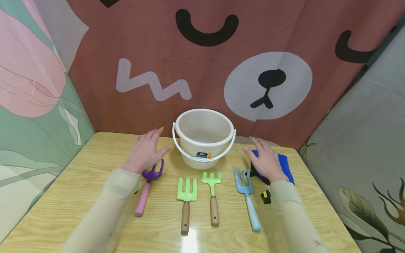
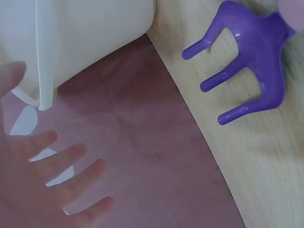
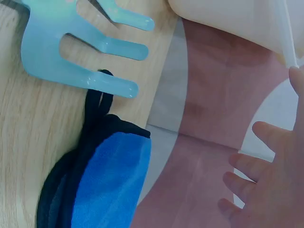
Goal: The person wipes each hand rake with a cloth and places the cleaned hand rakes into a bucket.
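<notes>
A white bucket point(image 1: 202, 140) with its handle point(image 1: 202, 159) hanging down in front stands at the back middle of the table. My left hand point(image 1: 146, 149), fingers spread and holding nothing, hovers left of it, over a purple hand fork point(image 1: 152, 174) with a pink handle. On the other side my right hand point(image 1: 265, 160) is also spread and holds nothing, above a blue cloth point(image 1: 286, 167) with black edging. A light-blue hand fork point(image 1: 245, 188) lies just left of that hand. In both wrist views the fingers are extended beside the bucket.
Two green tools with wooden handles, a wide fork point(image 1: 187, 191) and a small bent-tined rake point(image 1: 212, 180), lie in front of the bucket. A small black piece with a yellow mark point(image 1: 266, 196) is near the right forearm. A bear-print curtain point(image 1: 152, 112) hangs behind the table.
</notes>
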The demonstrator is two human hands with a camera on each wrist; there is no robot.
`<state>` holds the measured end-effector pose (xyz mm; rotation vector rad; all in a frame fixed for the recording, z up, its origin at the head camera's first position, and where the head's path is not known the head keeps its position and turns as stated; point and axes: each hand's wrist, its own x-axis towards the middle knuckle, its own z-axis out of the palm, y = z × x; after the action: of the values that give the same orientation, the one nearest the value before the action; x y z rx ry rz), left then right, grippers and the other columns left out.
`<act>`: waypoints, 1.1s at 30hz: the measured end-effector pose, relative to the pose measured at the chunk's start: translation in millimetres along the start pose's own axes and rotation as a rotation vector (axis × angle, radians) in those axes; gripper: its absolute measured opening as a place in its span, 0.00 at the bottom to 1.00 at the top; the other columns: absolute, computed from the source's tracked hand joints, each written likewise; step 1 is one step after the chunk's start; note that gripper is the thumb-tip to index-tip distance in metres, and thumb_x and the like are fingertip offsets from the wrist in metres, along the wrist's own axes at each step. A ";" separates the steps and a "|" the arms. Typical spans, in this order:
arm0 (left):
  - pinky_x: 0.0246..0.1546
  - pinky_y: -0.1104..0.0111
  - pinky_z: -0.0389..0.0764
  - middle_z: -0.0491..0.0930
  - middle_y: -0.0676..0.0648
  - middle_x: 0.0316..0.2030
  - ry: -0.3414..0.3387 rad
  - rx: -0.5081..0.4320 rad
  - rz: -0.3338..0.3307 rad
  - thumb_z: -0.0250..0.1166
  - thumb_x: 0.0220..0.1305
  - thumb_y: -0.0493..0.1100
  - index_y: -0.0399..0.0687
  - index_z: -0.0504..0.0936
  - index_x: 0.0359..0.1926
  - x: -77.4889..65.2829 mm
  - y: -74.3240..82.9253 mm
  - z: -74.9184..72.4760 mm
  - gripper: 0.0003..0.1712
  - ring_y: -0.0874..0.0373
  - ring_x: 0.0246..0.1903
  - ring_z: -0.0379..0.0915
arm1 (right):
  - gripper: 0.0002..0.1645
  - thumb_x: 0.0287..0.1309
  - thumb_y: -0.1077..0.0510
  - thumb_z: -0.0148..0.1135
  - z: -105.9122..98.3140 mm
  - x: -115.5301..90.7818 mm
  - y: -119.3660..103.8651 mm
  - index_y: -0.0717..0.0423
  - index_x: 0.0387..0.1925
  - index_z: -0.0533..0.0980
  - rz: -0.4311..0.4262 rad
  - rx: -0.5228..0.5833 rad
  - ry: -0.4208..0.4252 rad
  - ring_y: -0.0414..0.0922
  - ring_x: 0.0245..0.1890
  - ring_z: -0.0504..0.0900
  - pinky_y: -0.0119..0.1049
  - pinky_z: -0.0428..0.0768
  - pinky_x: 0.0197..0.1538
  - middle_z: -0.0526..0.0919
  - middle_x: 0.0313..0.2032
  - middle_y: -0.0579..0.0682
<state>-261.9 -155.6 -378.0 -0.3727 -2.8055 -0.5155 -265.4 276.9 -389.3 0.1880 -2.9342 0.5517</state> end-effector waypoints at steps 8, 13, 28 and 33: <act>0.58 0.38 0.74 0.76 0.31 0.65 0.029 0.009 0.007 0.58 0.69 0.62 0.37 0.69 0.73 -16.5 -2.7 -3.1 0.42 0.32 0.61 0.74 | 0.52 0.71 0.26 0.38 -12.1 -9.6 9.6 0.58 0.79 0.58 0.027 0.021 -0.012 0.71 0.73 0.58 0.71 0.56 0.71 0.62 0.75 0.69; 0.52 0.39 0.78 0.81 0.31 0.59 0.033 0.023 -0.009 0.61 0.68 0.59 0.35 0.78 0.64 -30.1 -3.4 -5.9 0.36 0.32 0.55 0.78 | 0.54 0.70 0.25 0.36 -15.9 -16.3 20.0 0.63 0.77 0.61 0.049 0.025 -0.007 0.70 0.72 0.60 0.72 0.57 0.70 0.64 0.73 0.70; 0.27 0.51 0.82 0.86 0.39 0.38 -0.122 0.055 -0.085 0.65 0.64 0.60 0.35 0.83 0.57 -73.7 -3.8 -5.1 0.34 0.44 0.34 0.83 | 0.53 0.70 0.31 0.48 -5.1 -35.5 51.4 0.70 0.76 0.59 0.049 0.003 -0.064 0.78 0.71 0.52 0.75 0.54 0.69 0.52 0.74 0.80; 0.21 0.59 0.75 0.85 0.44 0.32 -0.223 0.054 -0.161 0.64 0.60 0.68 0.36 0.84 0.53 -84.7 -10.2 2.1 0.39 0.52 0.28 0.78 | 0.55 0.69 0.30 0.49 12.0 -39.3 66.3 0.71 0.76 0.58 0.079 -0.021 -0.109 0.79 0.72 0.50 0.76 0.54 0.68 0.50 0.74 0.81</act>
<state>-186.4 -181.1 -408.5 -0.2044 -3.0764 -0.4555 -238.3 337.5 -430.2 0.1031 -3.0631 0.5379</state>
